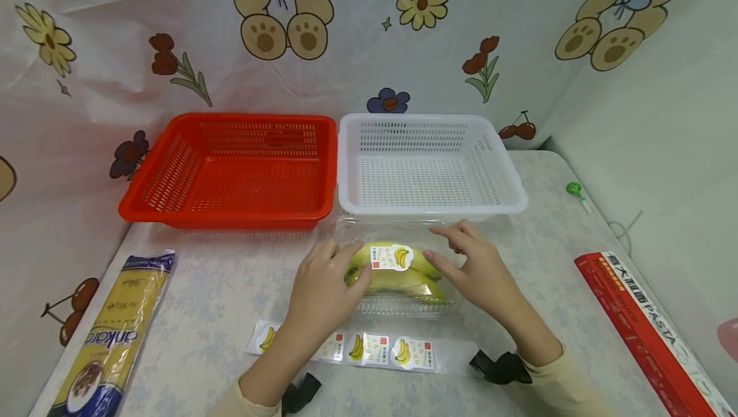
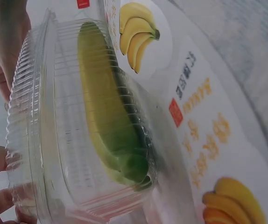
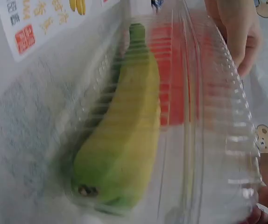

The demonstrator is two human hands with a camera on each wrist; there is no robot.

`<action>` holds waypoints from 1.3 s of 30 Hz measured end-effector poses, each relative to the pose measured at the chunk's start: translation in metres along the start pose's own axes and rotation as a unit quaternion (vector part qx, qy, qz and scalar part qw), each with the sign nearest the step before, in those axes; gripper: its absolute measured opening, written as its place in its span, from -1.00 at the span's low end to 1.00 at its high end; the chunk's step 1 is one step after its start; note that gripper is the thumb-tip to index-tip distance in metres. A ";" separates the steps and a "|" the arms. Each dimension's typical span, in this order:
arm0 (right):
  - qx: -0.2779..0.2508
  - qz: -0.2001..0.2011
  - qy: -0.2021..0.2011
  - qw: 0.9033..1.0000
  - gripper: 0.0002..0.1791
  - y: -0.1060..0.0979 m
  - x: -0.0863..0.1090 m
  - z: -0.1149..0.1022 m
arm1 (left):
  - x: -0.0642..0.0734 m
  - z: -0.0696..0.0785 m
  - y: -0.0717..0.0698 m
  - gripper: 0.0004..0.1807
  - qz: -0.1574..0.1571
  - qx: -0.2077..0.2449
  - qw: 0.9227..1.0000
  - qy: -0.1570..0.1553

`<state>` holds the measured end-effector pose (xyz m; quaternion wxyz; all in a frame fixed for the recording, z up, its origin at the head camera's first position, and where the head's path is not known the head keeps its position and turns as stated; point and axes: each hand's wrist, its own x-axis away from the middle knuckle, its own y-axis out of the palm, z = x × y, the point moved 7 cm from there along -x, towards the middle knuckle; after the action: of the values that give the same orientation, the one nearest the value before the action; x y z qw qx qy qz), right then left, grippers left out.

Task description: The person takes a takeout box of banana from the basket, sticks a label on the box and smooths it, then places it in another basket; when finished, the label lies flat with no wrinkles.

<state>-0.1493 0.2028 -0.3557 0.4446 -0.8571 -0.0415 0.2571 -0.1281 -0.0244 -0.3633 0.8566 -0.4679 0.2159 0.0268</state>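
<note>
A clear plastic clamshell box (image 1: 369,307) with greenish-yellow bananas (image 1: 398,284) inside sits in the middle of the table. On its lid is a white banana sticker (image 1: 385,257). My left hand (image 1: 325,289) rests at the box's left side, thumb and forefinger spread beside the sticker. Over the right side, my right hand (image 1: 475,263) has thumb and forefinger apart, the thumb tip close to the sticker. In the left wrist view a banana (image 2: 106,102) shows through the ridged wall; the right wrist view also shows a banana (image 3: 124,121). Nothing is gripped by either hand.
A strip of banana stickers (image 1: 375,350) lies before the box, partly under my left forearm. Behind stand a red basket (image 1: 254,221) and a white basket (image 1: 432,207). A pasta bag (image 1: 115,340) lies left; a red pasta box (image 1: 646,334) and green lollipop (image 1: 573,189) lie right.
</note>
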 end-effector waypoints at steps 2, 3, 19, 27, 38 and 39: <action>0.001 0.005 0.012 1.000 -0.52 -0.009 -0.002 0.009 | 0.003 -0.004 -0.003 -0.58 -0.005 0.003 1.000 -0.010; 0.001 0.007 0.020 1.000 -0.51 -0.013 -0.003 0.014 | 0.005 -0.005 -0.005 -0.55 -0.009 0.002 1.000 -0.015; 0.044 -0.048 0.202 0.977 -0.05 -0.063 -0.031 0.129 | 0.032 -0.039 0.006 -0.16 -0.181 -0.003 0.972 -0.149; 0.019 -0.074 0.244 0.967 -0.01 -0.061 -0.039 0.174 | 0.039 -0.048 0.019 -0.17 -0.220 0.025 0.961 -0.164; -0.035 -0.136 0.260 0.955 0.01 -0.043 -0.041 0.202 | 0.040 -0.055 0.033 -0.21 -0.232 0.109 0.950 -0.180; -0.038 -0.141 0.258 0.955 0.00 -0.042 -0.042 0.202 | 0.040 -0.055 0.033 -0.21 -0.235 0.118 0.947 -0.182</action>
<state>-0.2755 0.3653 -0.4019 0.4393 -0.8957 -0.0556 -0.0403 -0.1194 -0.0569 -0.4314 0.9124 -0.3880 -0.0583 -0.1167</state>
